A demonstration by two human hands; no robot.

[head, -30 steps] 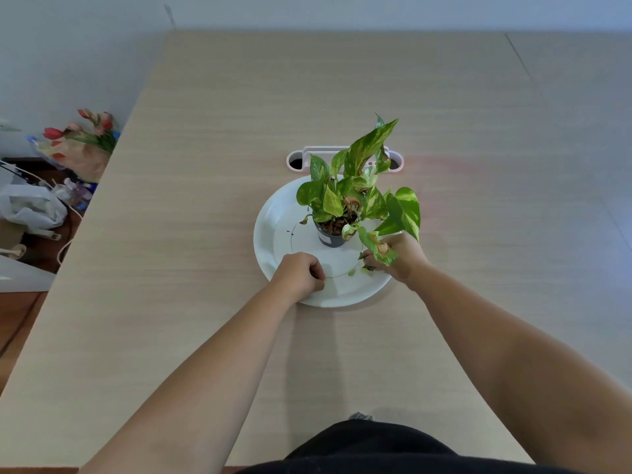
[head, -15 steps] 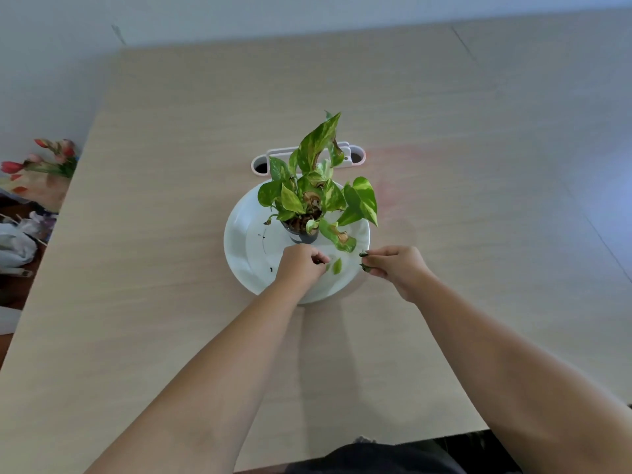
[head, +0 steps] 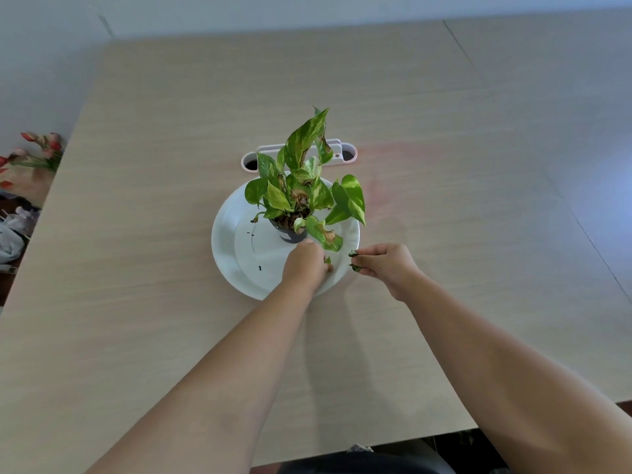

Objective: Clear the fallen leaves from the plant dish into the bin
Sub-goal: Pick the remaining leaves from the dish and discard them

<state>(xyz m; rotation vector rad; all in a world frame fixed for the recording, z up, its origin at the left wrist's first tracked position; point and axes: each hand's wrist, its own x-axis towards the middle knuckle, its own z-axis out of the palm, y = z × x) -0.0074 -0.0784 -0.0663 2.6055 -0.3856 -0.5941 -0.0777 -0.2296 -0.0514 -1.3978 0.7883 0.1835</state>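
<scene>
My right hand (head: pixel 386 266) has come off the round white ceramic plant dish (head: pixel 239 248) since a second ago, gripping small dark green fallen leaves (head: pixel 354 260) just beside the rim, so they are ready for a bin I cannot see. My left hand (head: pixel 306 265) now pinches another leaf scrap (head: pixel 327 260) on the dish's near side, too small to tell its axis.

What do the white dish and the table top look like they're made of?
The white dish looks like glazed ceramic or glossy plastic: smooth, with soft sheen on its rim; I cannot tell which. The table top looks like matte laminate with a printed pale wood grain: fine, even streaks and no gloss.
</scene>
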